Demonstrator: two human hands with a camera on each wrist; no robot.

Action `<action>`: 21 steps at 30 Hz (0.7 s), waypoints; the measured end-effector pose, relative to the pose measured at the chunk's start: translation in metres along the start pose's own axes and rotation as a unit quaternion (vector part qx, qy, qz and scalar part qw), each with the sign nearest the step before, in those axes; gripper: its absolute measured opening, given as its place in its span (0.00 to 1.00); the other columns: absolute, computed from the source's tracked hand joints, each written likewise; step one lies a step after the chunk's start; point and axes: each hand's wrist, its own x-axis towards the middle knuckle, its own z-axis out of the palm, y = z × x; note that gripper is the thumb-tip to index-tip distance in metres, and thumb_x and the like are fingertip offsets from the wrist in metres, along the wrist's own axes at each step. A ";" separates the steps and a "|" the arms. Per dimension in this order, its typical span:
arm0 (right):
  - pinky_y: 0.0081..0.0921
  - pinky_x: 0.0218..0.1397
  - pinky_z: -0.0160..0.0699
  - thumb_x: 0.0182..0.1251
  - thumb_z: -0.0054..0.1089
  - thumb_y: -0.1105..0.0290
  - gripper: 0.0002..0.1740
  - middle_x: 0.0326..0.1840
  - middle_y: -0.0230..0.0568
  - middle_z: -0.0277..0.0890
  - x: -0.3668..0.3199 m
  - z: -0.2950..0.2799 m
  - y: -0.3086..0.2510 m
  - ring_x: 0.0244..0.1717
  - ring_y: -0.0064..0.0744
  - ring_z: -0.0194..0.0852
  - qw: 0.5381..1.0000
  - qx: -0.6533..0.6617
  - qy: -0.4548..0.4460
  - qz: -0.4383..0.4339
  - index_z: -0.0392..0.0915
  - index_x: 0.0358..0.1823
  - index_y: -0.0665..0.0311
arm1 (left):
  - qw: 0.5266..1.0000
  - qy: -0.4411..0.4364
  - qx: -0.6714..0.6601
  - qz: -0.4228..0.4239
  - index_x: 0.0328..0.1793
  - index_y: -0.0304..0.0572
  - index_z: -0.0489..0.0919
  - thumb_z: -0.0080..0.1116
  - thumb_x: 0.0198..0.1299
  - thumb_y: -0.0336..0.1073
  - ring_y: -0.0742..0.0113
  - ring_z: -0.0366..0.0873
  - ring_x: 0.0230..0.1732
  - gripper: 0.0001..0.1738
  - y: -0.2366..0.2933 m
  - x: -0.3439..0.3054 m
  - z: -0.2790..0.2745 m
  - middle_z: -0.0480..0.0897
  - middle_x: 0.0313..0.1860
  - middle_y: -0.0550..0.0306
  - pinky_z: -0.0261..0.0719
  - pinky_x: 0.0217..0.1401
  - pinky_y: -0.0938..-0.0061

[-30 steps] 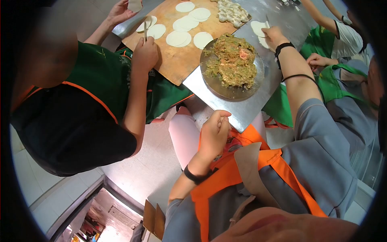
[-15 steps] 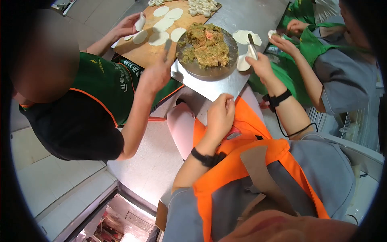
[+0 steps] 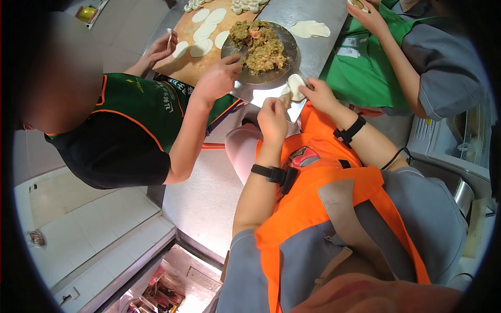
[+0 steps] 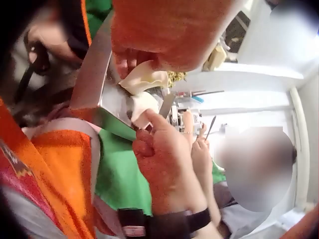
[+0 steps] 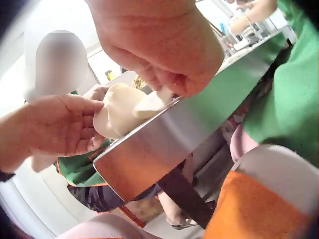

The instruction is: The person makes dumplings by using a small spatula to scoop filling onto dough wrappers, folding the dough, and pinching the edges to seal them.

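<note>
Both hands hold pale round dough wrappers over the near corner of the metal table. My left hand (image 3: 272, 121) pinches a wrapper (image 5: 119, 110) between thumb and fingers, and its edge hangs loose in the right wrist view. A second wrapper (image 3: 296, 87) is gripped by my right hand (image 3: 322, 96), the two wrappers close together. A flat grey blade (image 4: 167, 105) shows beside the right hand's wrapper in the left wrist view; its handle is hidden. Just beyond the hands, a mound of chopped green filling (image 3: 261, 49) lies on a round metal tray (image 3: 290, 43).
Several wrappers (image 3: 203, 32) lie on a wooden board (image 3: 180, 70), with shaped dumplings (image 3: 245, 5) behind. More wrappers (image 3: 310, 28) rest on the metal table (image 3: 334, 15). At the left, a person's hand (image 3: 216, 81) reaches to the tray; another person holds a filled wrapper (image 3: 359, 5) at the right.
My right hand has come from the loose wrappers towards my left hand, bringing a wrapper. My left hand has moved up to meet it and now holds a wrapper. The view has shifted.
</note>
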 end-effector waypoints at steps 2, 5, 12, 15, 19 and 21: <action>0.29 0.35 0.72 0.66 0.63 0.65 0.13 0.36 0.41 0.76 -0.005 0.000 0.000 0.31 0.35 0.73 0.969 -0.152 0.149 -0.127 0.78 0.40 0.69 | 0.970 0.016 -0.201 -0.136 0.41 0.33 0.77 0.52 0.68 0.31 0.64 0.78 0.27 0.07 -0.002 0.002 -0.001 0.81 0.31 0.52 0.78 0.33 0.71; 0.34 0.40 0.75 0.63 0.64 0.67 0.13 0.43 0.49 0.75 -0.013 -0.001 -0.015 0.39 0.46 0.76 0.947 -0.182 0.206 -0.164 0.77 0.43 0.69 | 0.904 0.046 -0.351 -0.239 0.43 0.33 0.76 0.51 0.69 0.31 0.74 0.77 0.29 0.07 0.006 0.002 -0.004 0.79 0.32 0.58 0.78 0.33 0.78; 0.29 0.43 0.76 0.62 0.66 0.65 0.12 0.41 0.46 0.76 -0.030 0.015 -0.052 0.39 0.36 0.77 0.987 -0.040 -0.006 -0.154 0.80 0.42 0.64 | 0.910 -0.010 -0.356 -0.210 0.43 0.35 0.73 0.50 0.70 0.31 0.72 0.76 0.33 0.06 0.014 -0.002 -0.005 0.77 0.36 0.58 0.82 0.41 0.73; 0.31 0.44 0.76 0.64 0.64 0.66 0.10 0.40 0.48 0.75 -0.021 0.019 -0.045 0.39 0.37 0.77 0.999 0.043 0.000 -0.002 0.80 0.41 0.65 | 0.917 0.016 -0.348 -0.195 0.44 0.34 0.73 0.49 0.67 0.28 0.74 0.75 0.32 0.05 0.006 -0.004 -0.009 0.77 0.35 0.58 0.81 0.39 0.76; 0.26 0.40 0.75 0.67 0.63 0.65 0.12 0.29 0.41 0.77 -0.007 0.011 -0.028 0.32 0.27 0.74 0.948 -0.176 0.188 -0.186 0.80 0.40 0.69 | 0.867 0.044 -0.447 -0.216 0.46 0.35 0.73 0.46 0.65 0.25 0.74 0.76 0.34 0.07 0.020 -0.007 -0.028 0.78 0.38 0.58 0.80 0.38 0.77; 0.22 0.39 0.73 0.68 0.63 0.63 0.13 0.29 0.34 0.77 -0.007 0.008 -0.036 0.34 0.22 0.72 0.992 -0.044 0.088 -0.085 0.81 0.40 0.68 | 0.863 0.035 -0.456 -0.212 0.51 0.35 0.73 0.45 0.64 0.23 0.70 0.80 0.39 0.11 0.030 -0.008 -0.033 0.80 0.43 0.54 0.82 0.44 0.74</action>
